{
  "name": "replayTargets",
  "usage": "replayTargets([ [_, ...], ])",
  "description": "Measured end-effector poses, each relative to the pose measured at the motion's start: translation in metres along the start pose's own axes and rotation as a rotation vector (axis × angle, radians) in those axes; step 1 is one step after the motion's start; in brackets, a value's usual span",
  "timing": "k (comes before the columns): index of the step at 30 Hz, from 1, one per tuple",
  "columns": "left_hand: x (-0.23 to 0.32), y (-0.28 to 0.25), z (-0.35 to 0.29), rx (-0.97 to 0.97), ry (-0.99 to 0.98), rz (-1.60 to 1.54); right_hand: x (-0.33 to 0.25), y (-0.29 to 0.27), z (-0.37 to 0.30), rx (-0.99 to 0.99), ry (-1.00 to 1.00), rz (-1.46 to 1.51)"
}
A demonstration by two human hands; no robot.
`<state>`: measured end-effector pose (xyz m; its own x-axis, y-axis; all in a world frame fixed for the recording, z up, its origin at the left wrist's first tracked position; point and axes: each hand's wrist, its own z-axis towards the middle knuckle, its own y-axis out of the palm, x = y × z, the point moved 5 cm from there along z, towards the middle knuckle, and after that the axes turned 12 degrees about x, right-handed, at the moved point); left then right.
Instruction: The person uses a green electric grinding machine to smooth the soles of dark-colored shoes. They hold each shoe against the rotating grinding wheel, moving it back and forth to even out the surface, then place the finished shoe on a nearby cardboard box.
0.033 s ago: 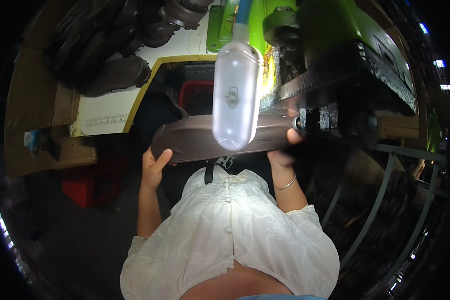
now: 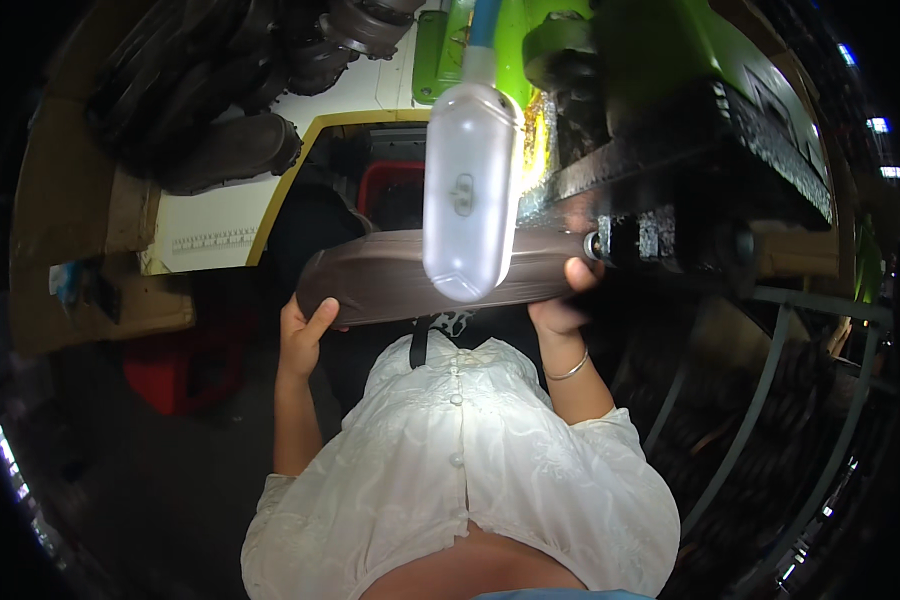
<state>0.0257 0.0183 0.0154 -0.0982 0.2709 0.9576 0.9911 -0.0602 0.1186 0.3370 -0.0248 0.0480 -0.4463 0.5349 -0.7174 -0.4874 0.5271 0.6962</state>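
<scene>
A long dark brown shoe sole (image 2: 370,275) is held crosswise before me, its middle hidden behind a hanging white lamp (image 2: 470,190). My left hand (image 2: 305,325) grips its rounded left end, thumb on the near side. At the other end my right hand (image 2: 562,300) is closed on the sole, thumb up and some fingers in shadow. The sole's right end meets the small round metal tip (image 2: 592,246) of a dark machine head (image 2: 660,240); whether they touch I cannot tell.
Many brown soles (image 2: 225,155) with ragged edges lie piled on the white table (image 2: 205,225) at the far left. The green machine (image 2: 690,50) stands at the back right. A red bin (image 2: 175,370) is low left, a grey metal rack (image 2: 740,430) at right.
The sole and both hands have shifted very slightly left. My grip at both ends stays the same.
</scene>
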Motion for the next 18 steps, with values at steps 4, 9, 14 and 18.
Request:
replayTargets([
  [4, -0.007, -0.018, 0.007, -0.041, -0.02, 0.044, 0.007, 0.021, -0.01, -0.143, 0.079, -0.17],
  [9, -0.029, -0.005, 0.021, -0.137, -0.041, 0.359, -0.006, 0.042, -0.001, -0.337, -0.024, -0.318],
  [14, -0.024, 0.07, 0.026, -0.349, 0.168, 0.722, -0.021, 0.053, 0.008, -0.449, -0.013, -0.449],
  [18, -0.004, 0.14, 0.008, -0.481, 0.26, 0.574, -0.025, 0.061, 0.009, -0.5, 0.059, -0.481],
])
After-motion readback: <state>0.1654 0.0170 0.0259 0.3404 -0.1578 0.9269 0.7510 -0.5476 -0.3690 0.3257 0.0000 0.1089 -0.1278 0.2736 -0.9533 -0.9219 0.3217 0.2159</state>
